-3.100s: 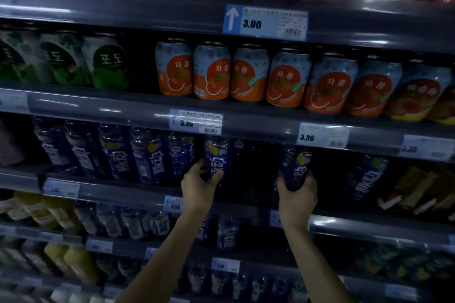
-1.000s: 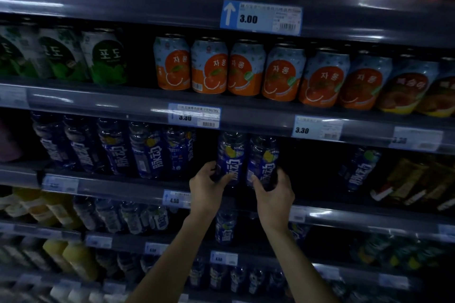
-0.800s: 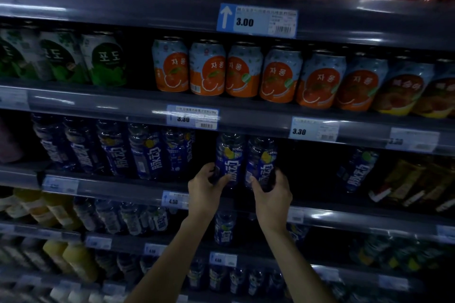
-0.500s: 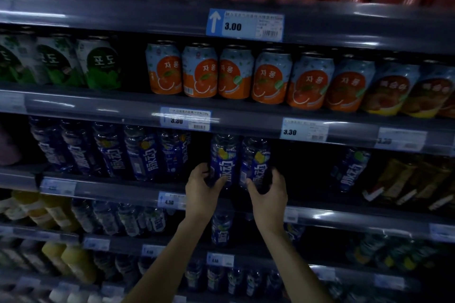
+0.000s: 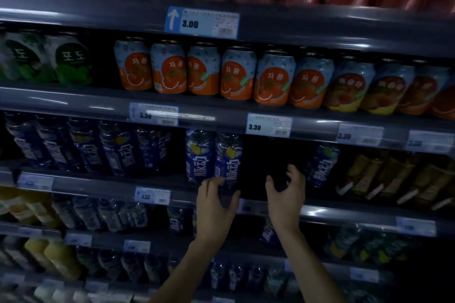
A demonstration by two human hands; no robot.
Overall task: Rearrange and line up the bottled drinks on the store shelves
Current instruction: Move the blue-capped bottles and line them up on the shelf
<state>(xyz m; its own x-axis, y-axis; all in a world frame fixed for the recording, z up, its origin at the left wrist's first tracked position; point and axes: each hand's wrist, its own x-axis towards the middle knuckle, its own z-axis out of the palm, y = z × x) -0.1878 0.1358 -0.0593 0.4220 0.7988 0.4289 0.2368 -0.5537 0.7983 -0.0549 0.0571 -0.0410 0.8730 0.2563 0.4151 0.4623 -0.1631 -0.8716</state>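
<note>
Shelf (image 5: 118, 186), third tier from the top, dim light. Two blue bottles stand upright and touching near the middle of this shelf's front edge: left bottle (image 5: 198, 155), right bottle (image 5: 227, 157).

My left hand (image 5: 214, 204) is at the base of the right bottle. Fingers (image 5: 209, 186) wrap its lower left side, thumb on its lower right; they are clamped on the bottle.

My right hand (image 5: 285, 194) is in the dark gap to the right of that pair. Fingers (image 5: 294, 173) are curled around something dark; I cannot tell what it is, nor whether they are closed on it. Too dark to resolve.

A lone bottle (image 5: 322, 167) of the same blue kind stands further right, just beside my right hand, tilted slightly and set apart from the pair by the gap.

A row of blue bottles (image 5: 98, 147) lines the left part of the same shelf, separated from the pair by a small gap.

The shelf above carries orange cans (image 5: 204, 69) in a row along the front edge, with green cans (image 5: 71, 59) to their left. A price tag (image 5: 268, 125) reads 3.30 on the rail above the dark gap. Yellow packs (image 5: 394, 174) lie at the right end of my shelf.
</note>
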